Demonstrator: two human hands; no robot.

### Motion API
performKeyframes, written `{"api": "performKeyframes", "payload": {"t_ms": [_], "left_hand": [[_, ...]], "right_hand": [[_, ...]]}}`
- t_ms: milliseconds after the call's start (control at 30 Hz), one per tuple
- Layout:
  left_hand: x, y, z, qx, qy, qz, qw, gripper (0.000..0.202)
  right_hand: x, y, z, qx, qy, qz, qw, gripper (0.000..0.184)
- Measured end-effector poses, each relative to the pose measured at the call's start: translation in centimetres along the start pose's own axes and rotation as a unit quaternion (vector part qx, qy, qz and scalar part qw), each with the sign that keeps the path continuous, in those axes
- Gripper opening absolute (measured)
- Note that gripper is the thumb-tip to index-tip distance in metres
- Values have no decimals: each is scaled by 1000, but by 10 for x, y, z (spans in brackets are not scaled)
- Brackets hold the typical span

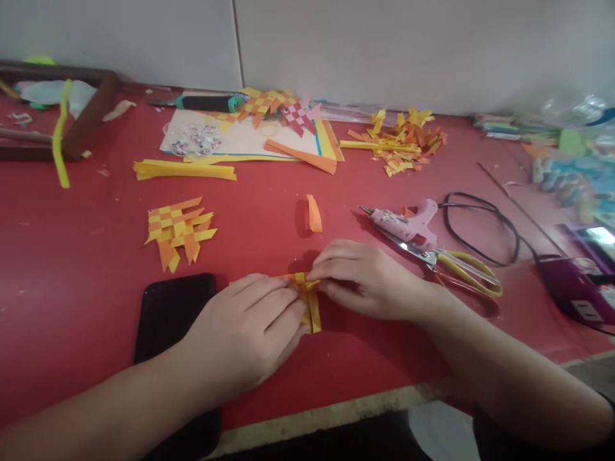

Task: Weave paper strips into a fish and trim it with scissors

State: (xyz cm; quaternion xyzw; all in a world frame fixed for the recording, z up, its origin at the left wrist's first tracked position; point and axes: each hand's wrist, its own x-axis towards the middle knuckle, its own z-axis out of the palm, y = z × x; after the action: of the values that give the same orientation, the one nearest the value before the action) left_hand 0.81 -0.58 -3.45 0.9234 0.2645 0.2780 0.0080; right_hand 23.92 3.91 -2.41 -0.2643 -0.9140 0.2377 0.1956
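Observation:
A small weave of orange and yellow paper strips (309,296) lies on the red table (86,269) between my two hands. My left hand (250,330) presses down on its left side with fingers together. My right hand (362,278) pinches the weave's upper right edge, fingers curled. Yellow strip ends stick out below my fingers.
A finished woven piece (177,230) lies to the left, a black phone (173,314) under my left forearm. A folded orange strip (313,213), a pink glue gun (408,221) and yellow-handled scissors (451,266) sit nearby. Loose strips (185,169) and paper scraps (403,142) lie farther back.

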Motion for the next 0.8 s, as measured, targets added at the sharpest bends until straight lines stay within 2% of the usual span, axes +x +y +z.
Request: {"api": "performKeyframes", "payload": {"t_ms": [300, 467, 800], "left_hand": [[1, 1, 0, 3, -22, 17, 1000, 24], [-2, 1, -2, 9, -45, 18, 999, 31], [-1, 2, -1, -50, -46, 4, 998, 41]], "right_hand": [[2, -2, 2, 18, 2, 29, 999, 10], [2, -2, 0, 16, -18, 35, 999, 11], [3, -4, 4, 21, -1, 56, 998, 13]]}}
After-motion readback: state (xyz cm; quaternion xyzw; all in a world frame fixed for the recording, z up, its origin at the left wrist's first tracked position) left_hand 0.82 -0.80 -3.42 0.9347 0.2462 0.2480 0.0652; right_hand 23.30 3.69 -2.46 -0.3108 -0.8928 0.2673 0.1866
